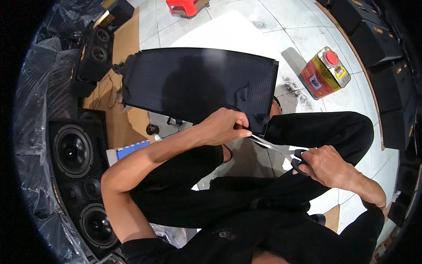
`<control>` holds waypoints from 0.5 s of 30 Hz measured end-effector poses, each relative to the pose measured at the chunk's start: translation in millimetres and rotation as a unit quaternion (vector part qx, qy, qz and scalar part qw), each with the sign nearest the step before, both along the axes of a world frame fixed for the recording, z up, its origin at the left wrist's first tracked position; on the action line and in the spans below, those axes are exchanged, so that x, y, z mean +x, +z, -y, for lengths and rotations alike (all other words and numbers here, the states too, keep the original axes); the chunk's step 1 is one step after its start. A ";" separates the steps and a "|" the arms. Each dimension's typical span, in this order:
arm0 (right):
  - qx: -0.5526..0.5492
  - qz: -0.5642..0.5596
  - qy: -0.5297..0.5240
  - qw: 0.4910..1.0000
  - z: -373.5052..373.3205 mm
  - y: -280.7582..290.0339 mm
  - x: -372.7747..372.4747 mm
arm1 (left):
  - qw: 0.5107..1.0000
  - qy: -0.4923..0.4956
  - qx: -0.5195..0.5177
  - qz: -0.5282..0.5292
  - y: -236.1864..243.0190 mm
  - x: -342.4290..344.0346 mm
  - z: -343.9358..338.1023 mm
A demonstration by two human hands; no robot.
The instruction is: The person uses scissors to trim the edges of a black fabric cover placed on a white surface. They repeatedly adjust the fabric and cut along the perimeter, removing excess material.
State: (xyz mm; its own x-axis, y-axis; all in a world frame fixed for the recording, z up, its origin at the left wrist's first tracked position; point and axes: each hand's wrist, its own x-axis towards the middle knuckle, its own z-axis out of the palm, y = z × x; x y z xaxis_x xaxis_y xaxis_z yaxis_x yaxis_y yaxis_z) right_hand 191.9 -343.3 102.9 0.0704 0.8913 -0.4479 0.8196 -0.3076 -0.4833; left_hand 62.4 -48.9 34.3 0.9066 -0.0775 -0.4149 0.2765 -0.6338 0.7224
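Observation:
A long black panel-like box [198,81], wrapped in textured black material, lies across in front of me. At its near right corner a loose flap of black covering [259,123] sticks out. My left hand [226,126] pinches the edge of that flap between thumb and fingers. My right hand [327,166] has its fingers through the black handles of a pair of scissors [281,149]. The blades are slightly apart and point left, with their tips close to my left thumb. Whether the blades touch the covering, I cannot tell.
Right of the box stands a red and yellow metal can [325,75] with a red cap. Speakers [72,152] line the left beside plastic sheeting [33,176]. Black boxes [373,39] stand along the right. A red stool [187,6] is at the far edge.

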 end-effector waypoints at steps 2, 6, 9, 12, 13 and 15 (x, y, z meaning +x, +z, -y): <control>-0.020 -0.012 0.008 1.000 -4.3 0.5 5.4 | 0.999 -0.033 -0.003 0.019 -5.8 -2.7 -1.3; -0.051 -0.031 0.011 0.998 -10.5 12.4 10.9 | 0.991 -0.066 -0.006 0.113 -10.4 -7.4 -7.7; -0.062 -0.047 -0.012 0.997 -8.8 15.8 11.2 | 0.988 -0.060 -0.015 0.142 -19.8 -6.2 -8.4; -0.074 -0.080 -0.028 0.994 -11.0 13.8 10.3 | 0.992 -0.021 -0.039 0.119 -18.9 -6.8 -10.1; -0.069 -0.086 -0.020 0.994 -13.0 10.9 10.7 | 0.991 -0.019 -0.037 0.124 -19.9 -7.7 -10.2; -0.069 -0.079 -0.001 0.994 -17.1 8.8 11.3 | 0.990 -0.018 -0.034 0.134 -24.1 -7.6 -9.4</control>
State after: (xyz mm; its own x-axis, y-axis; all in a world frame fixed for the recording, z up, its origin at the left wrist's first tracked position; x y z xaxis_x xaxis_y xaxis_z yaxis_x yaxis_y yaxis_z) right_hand 203.2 -326.3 111.6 -0.0085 0.8202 -0.5721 0.7356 -0.3824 -0.5592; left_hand 54.8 -39.5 10.2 0.9795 -0.1320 -0.1522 0.0463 -0.5876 0.8078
